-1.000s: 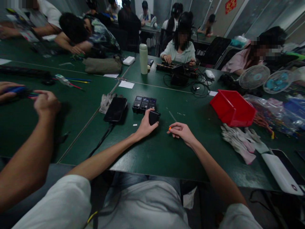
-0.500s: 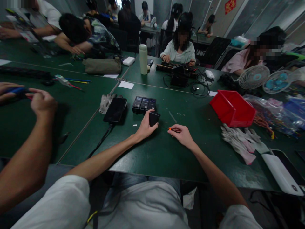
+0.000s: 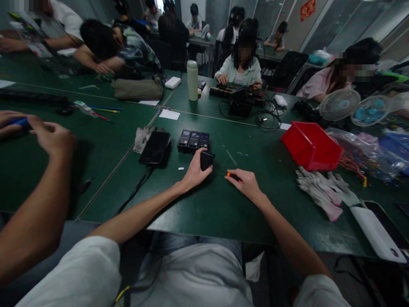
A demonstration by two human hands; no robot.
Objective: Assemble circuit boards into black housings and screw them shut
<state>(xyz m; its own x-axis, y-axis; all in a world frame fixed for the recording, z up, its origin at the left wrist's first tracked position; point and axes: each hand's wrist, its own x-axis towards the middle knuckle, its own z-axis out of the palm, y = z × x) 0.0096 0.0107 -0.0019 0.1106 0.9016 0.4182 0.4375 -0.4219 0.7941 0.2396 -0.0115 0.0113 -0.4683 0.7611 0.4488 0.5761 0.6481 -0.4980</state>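
Note:
My left hand [image 3: 195, 170] is closed around a small black box-shaped device [image 3: 206, 160], held just above the table. In my right hand [image 3: 246, 182] is a screwdriver [image 3: 234, 176] with an orange and black handle. Its thin shaft, hard to make out, points left toward the device, and I cannot tell whether the tip touches it. Just beyond my left hand sits a row of black modules [image 3: 193, 140] with labels on top. Left of them a black phone [image 3: 154, 147] with a cable lies partly on a grey glove [image 3: 140, 138].
A red bin [image 3: 309, 147], work gloves [image 3: 322, 192] and a white power bank [image 3: 377, 234] lie to the right. A pale green bottle [image 3: 192, 80] stands farther back. At left, a co-worker's hands [image 3: 53, 134] hold something blue. Other people sit across the table.
My right fingers have shifted on the screwdriver, so more of its black and orange handle shows. My left hand and the device stay almost still. The co-worker's hands at left moved slightly.

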